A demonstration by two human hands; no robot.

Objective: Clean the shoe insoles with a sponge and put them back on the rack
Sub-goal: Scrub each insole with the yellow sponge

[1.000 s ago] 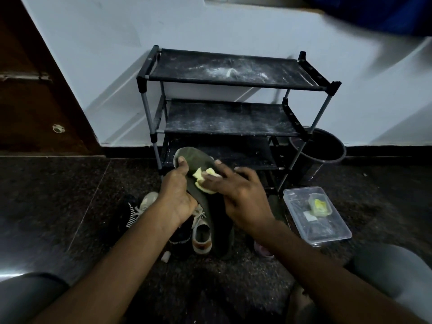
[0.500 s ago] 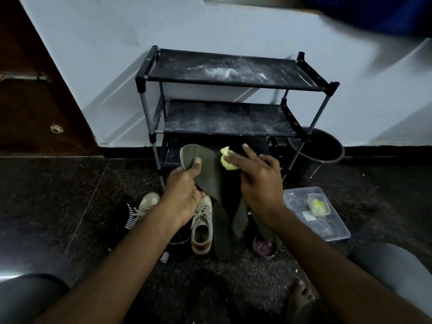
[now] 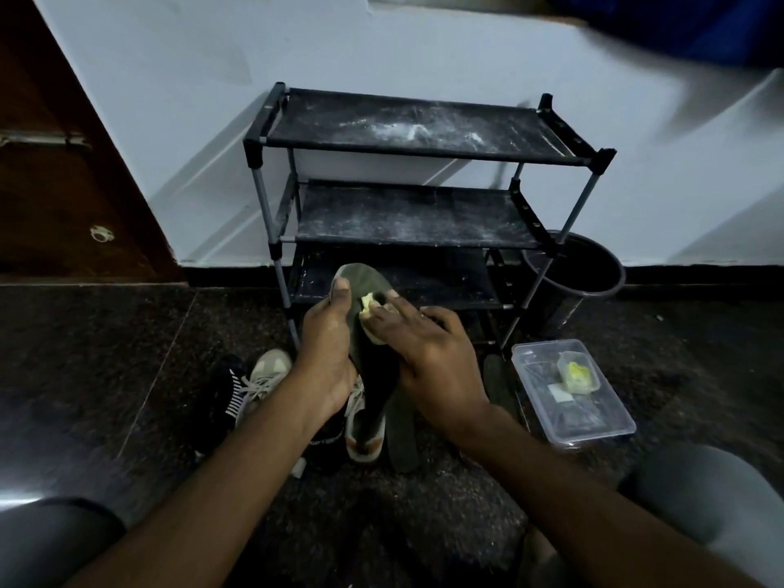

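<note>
While the left hand [image 3: 326, 354] is gripping the dark insole [image 3: 376, 375] upright, thumb lying along its upper edge, the right hand [image 3: 428, 354] is pressing a yellow sponge [image 3: 366, 304] against the insole's face, fingers curled over it. Beyond both hands, the black shoe rack [image 3: 407, 214] is standing; sneakers [image 3: 267, 371] are lying beneath them.

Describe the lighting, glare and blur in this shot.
Head view: dim, bluish light; the rack casts slanted shadows on the wall. Head view: a glare patch on the floor at lower left. Head view: the dark blue object at top right is blurred, while the insole and sponge look fairly sharp.
</note>
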